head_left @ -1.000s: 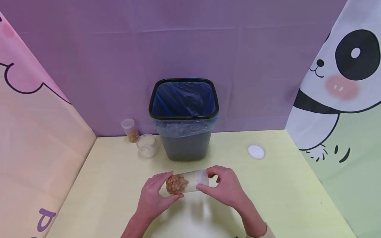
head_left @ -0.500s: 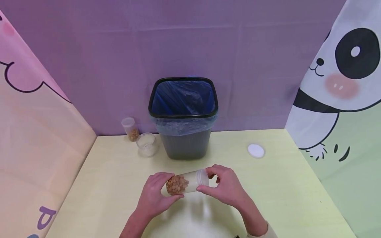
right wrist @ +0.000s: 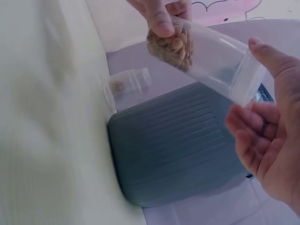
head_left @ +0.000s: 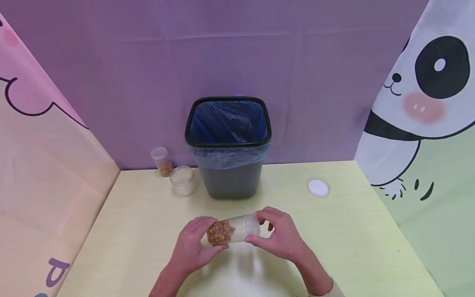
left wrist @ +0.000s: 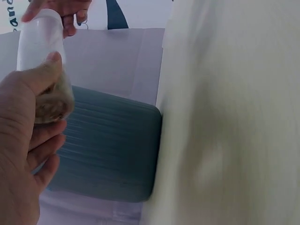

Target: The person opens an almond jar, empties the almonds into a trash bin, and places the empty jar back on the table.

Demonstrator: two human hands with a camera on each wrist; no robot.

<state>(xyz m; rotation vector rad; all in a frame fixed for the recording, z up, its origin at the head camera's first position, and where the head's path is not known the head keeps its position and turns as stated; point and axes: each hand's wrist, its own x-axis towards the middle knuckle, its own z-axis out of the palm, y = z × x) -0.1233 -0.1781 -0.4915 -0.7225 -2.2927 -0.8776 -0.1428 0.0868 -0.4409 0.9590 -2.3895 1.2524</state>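
Observation:
A clear plastic jar (head_left: 240, 228) with a whitish screw lid (head_left: 252, 225) is held tilted on its side above the table, brown pellets (head_left: 220, 232) gathered at its bottom end. My left hand (head_left: 193, 244) grips that bottom end between thumb and fingers. At the other end, my right hand (head_left: 278, 233) pinches the lid, which still sits on the jar. In the right wrist view, the thumb and fingertips of the right hand (right wrist: 276, 112) touch opposite sides of the lid (right wrist: 248, 80).
Behind the hands stands a grey bin (head_left: 231, 181) lined with a blue bag. Left of it are a smaller lidded jar (head_left: 162, 161) with brown pieces and a clear open container (head_left: 183, 181). A white disc (head_left: 318, 188) lies on the table (head_left: 356, 239) to the right.
Both hands keep hold of the jar in nearly the same place. The right-hand fingers have shifted very slightly on the lid; the view has moved a little.

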